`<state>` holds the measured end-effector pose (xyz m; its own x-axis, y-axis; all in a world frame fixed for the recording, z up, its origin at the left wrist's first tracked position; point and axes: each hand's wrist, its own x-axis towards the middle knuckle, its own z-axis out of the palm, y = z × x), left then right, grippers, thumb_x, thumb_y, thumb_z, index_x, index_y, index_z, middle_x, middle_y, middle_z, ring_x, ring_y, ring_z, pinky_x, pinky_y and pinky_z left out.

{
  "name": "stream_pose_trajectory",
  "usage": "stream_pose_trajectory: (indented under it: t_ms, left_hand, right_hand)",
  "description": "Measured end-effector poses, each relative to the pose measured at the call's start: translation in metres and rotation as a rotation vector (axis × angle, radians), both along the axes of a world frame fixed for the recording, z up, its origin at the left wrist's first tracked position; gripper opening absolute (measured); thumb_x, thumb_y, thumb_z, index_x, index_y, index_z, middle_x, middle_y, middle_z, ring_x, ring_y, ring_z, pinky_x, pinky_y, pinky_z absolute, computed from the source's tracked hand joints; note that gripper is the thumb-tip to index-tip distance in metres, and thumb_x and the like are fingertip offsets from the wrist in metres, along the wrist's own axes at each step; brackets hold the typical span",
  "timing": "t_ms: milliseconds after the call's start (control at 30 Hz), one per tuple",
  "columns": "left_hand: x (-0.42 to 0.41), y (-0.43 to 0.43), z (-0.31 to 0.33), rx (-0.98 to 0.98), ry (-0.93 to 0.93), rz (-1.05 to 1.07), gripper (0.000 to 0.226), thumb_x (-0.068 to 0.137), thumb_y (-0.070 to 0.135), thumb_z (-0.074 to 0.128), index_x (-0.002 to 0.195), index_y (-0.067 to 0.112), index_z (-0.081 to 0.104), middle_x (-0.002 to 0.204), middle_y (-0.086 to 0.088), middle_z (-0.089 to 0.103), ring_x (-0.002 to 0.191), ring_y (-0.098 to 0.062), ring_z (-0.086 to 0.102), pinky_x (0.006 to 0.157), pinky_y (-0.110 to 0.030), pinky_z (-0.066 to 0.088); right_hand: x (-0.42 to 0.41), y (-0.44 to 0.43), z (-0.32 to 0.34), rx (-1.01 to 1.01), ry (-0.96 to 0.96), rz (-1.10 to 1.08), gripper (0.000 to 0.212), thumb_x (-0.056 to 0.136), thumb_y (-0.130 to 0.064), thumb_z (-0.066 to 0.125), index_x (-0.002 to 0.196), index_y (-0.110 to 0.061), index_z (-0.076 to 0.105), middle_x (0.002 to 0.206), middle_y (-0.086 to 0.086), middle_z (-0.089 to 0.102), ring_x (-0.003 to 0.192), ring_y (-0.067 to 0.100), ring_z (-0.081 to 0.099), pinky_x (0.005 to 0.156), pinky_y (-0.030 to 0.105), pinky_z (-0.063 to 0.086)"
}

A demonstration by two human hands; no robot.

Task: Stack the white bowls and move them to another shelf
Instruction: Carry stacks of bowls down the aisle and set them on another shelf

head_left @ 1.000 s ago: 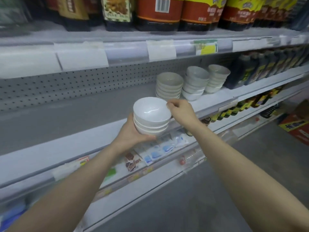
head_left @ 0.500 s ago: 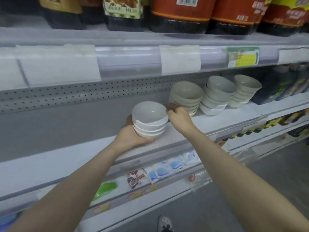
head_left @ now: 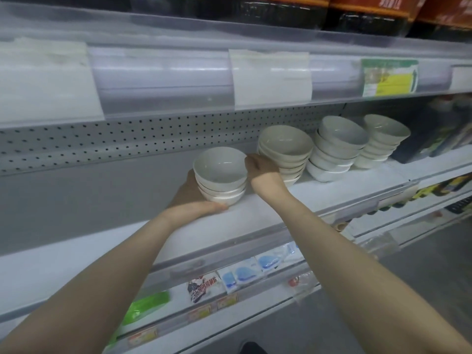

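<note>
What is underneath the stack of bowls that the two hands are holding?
The white shelf lies below the stack of bowls, and the left hand cups its base. Whether the bottom bowl touches the shelf is hidden.

The middle shelf [head_left: 255, 221] is carrying four stacks of white bowls in a row. The left stack [head_left: 219, 175] is sitting nearer than the others, with the left hand [head_left: 190, 199] lying on the shelf and wrapping its base. Just right and farther back, the second stack [head_left: 286, 146] is standing upright. The third stack [head_left: 337, 149] is leaning beside it, and the fourth stack [head_left: 383, 139] is standing right of that. Dark bottles [head_left: 419, 141] are standing farther right. The top shelf [head_left: 76, 26] is holding large bottles [head_left: 357, 19]. The lower shelf [head_left: 176, 295] is carrying a green packet [head_left: 145, 306], a dark packet [head_left: 203, 286] and blue-white packets [head_left: 245, 273].
</note>
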<state>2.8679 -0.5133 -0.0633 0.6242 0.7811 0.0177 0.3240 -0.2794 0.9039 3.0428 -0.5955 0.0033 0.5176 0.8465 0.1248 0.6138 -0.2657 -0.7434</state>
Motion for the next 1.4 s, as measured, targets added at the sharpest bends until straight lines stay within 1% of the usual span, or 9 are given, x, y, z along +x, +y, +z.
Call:
stream_pose_trajectory:
  t_ms: [167,300,467,567,667,900,1133,1267,1400]
  left_hand:
    - [-0.002,0.008,-0.004,0.005,0.022,-0.021,0.129,0.044,0.057,0.094,0.148,0.032,0.022,0.144,0.014,0.044,0.132,-0.005,0.044,0.111,-0.03,0.036]
    - [-0.003,0.008,0.0,0.021,0.053,-0.042,0.126,0.048,0.055,0.093,0.149,0.032,0.021,0.145,0.014,0.043,0.131,-0.006,0.043,0.11,-0.029,0.035]
    - [-0.013,-0.001,0.011,0.075,0.134,-0.059,0.095,0.073,0.035,0.086,0.147,0.023,0.029,0.136,0.012,0.047,0.125,-0.01,0.047,0.1,-0.025,0.037]
    - [-0.027,-0.008,0.02,0.159,0.277,-0.08,0.083,0.08,0.034,0.08,0.146,0.016,0.034,0.143,-0.002,0.049,0.13,-0.022,0.048,0.099,-0.028,0.04]
    - [-0.045,-0.014,0.029,0.258,0.456,-0.113,0.083,0.085,0.043,0.073,0.15,0.013,0.031,0.15,-0.009,0.043,0.135,-0.026,0.044,0.103,-0.03,0.037]
    - [-0.098,-0.039,0.065,0.494,0.6,-0.089,0.07,0.091,0.047,0.064,0.148,0.017,0.039,0.15,-0.009,0.045,0.134,-0.028,0.045,0.109,-0.036,0.038]
    - [-0.177,-0.109,0.106,0.809,0.705,0.029,0.06,0.092,0.049,0.062,0.142,0.02,0.048,0.139,-0.005,0.053,0.123,-0.029,0.05,0.095,-0.042,0.049]
    - [-0.237,-0.172,0.126,0.935,0.728,0.092,0.056,0.085,0.043,0.072,0.133,0.017,0.058,0.128,-0.007,0.06,0.113,-0.033,0.056,0.085,-0.046,0.054]
    - [-0.312,-0.236,0.137,1.019,0.809,0.188,0.056,0.072,0.037,0.084,0.119,0.012,0.065,0.113,-0.011,0.066,0.097,-0.035,0.063,0.074,-0.043,0.057]
  right_hand:
    - [-0.001,0.004,0.001,-0.009,-0.018,-0.026,0.041,0.101,-0.013,0.035,0.062,-0.018,0.027,0.059,0.0,0.03,0.055,0.013,0.03,0.045,0.023,0.024]
    - [-0.002,0.005,0.001,-0.037,-0.04,-0.038,0.04,0.102,-0.015,0.034,0.062,-0.018,0.028,0.06,0.0,0.031,0.055,0.013,0.03,0.045,0.024,0.022]
    - [-0.006,0.0,0.008,-0.118,-0.126,-0.026,0.037,0.102,-0.013,0.032,0.065,-0.014,0.032,0.063,0.003,0.035,0.061,0.02,0.036,0.048,0.03,0.022]
    - [-0.011,-0.009,0.011,-0.156,-0.281,-0.025,0.028,0.104,-0.016,0.033,0.081,-0.007,0.046,0.074,0.01,0.048,0.069,0.027,0.045,0.059,0.031,0.028]
    - [-0.015,-0.023,0.013,-0.119,-0.49,0.007,0.025,0.103,-0.018,0.037,0.101,-0.001,0.056,0.083,0.018,0.062,0.073,0.034,0.059,0.062,0.036,0.045]
    - [-0.049,-0.054,0.041,-0.086,-0.955,0.15,0.045,0.095,-0.018,0.048,0.138,-0.005,0.05,0.117,0.021,0.063,0.086,0.04,0.064,0.069,0.04,0.048]
    - [-0.112,-0.099,0.055,0.062,-1.118,0.442,0.046,0.094,-0.019,0.041,0.136,-0.005,0.05,0.118,0.016,0.063,0.092,0.038,0.062,0.078,0.044,0.046]
    - [-0.159,-0.139,0.068,0.092,-1.137,0.566,0.056,0.091,-0.029,0.031,0.138,-0.005,0.049,0.126,0.017,0.061,0.097,0.038,0.062,0.082,0.046,0.047]
    - [-0.217,-0.165,0.075,0.196,-1.137,0.699,0.054,0.093,-0.033,0.036,0.14,-0.008,0.047,0.128,0.014,0.06,0.103,0.037,0.061,0.086,0.046,0.046]
